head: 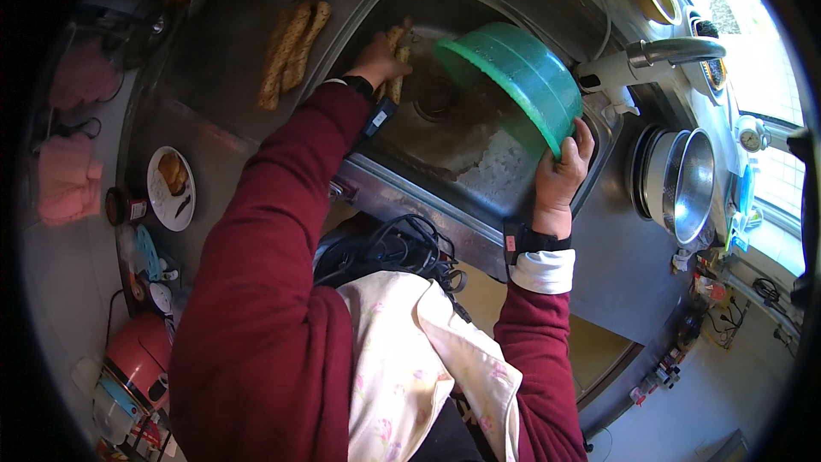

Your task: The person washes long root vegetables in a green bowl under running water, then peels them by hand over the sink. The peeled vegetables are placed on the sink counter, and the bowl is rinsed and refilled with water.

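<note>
My right hand (pixel 564 167) grips the near rim of a translucent green plastic basin (pixel 523 70), which is tilted on its side over the right part of the steel sink (pixel 442 173). At the sink's left side my left hand (pixel 377 63) is closed around long, speckled brown root vegetables (pixel 401 67); the palm and wrist hide part of them. More of these roots (pixel 292 54) lie side by side on the steel drainboard, left of the sink. Some wetness and pale patches show on the sink floor, around the drain (pixel 433 106).
A faucet (pixel 641 64) juts over the sink's right rim. Stacked metal bowls and a colander (pixel 693 186) stand on the right counter. A white plate with food (pixel 170 212) and a small jar (pixel 117 206) sit at left. Black cables (pixel 410 244) hang before my body.
</note>
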`<state>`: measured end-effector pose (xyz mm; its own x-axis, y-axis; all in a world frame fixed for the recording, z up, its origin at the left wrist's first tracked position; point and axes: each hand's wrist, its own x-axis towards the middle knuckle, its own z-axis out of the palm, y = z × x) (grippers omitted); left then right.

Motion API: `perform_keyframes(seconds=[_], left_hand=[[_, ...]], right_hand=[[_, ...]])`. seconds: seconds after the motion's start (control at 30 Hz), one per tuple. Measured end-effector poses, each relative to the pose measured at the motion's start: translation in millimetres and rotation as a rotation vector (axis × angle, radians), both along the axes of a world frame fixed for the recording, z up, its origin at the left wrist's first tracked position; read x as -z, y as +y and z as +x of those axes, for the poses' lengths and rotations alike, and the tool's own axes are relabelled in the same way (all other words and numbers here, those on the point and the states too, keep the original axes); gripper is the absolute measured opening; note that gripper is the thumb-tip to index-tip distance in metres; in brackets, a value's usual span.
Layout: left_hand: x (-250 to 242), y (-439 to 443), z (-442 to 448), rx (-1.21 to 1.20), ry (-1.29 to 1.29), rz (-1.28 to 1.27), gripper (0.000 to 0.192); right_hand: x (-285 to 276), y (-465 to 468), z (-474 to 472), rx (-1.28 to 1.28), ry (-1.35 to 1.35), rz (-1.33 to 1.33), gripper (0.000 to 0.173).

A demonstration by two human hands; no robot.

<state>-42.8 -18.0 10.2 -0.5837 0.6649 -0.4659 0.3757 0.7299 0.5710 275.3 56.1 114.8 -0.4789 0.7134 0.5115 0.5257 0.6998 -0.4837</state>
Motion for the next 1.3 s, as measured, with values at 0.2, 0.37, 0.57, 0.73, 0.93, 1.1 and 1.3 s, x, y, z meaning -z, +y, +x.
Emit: perform_keyframes(seconds=[0.2, 0.37, 0.57, 0.73, 0.93, 1.1, 1.3], left_hand=[[-11, -17, -4, -0.031, 0.053, 0.056, 0.087], [-6, -29, -7, -0.068, 0.23, 0.296, 0.097], [-17, -43, 1, -0.34, -0.235, 0.663, 0.072], [-30, -59, 7, -0.522, -1.123, 0.745, 0.049], [-22, -61, 20, -0.56, -1.423, 0.707, 0.06], [-38, -66, 13, -0.485, -1.359, 0.629, 0.059], [-62, -65, 13, -0.422, -1.324, 0.664, 0.064]], right_hand=[[-11, 4, 6, -0.069, 0.031, 0.153, 0.015], [1, 2, 17, 0.016, 0.204, 0.053, 0.011], [40, -4, 42, 0.219, 0.588, -0.722, 0.011], [60, -5, 56, 0.253, 0.644, -1.105, 0.017], [64, 9, 69, 0.33, 0.242, -0.949, 0.022], [63, 28, 89, 0.301, 0.183, -0.978, 0.035], [98, 36, 104, 0.333, 0.181, -1.269, 0.036]])
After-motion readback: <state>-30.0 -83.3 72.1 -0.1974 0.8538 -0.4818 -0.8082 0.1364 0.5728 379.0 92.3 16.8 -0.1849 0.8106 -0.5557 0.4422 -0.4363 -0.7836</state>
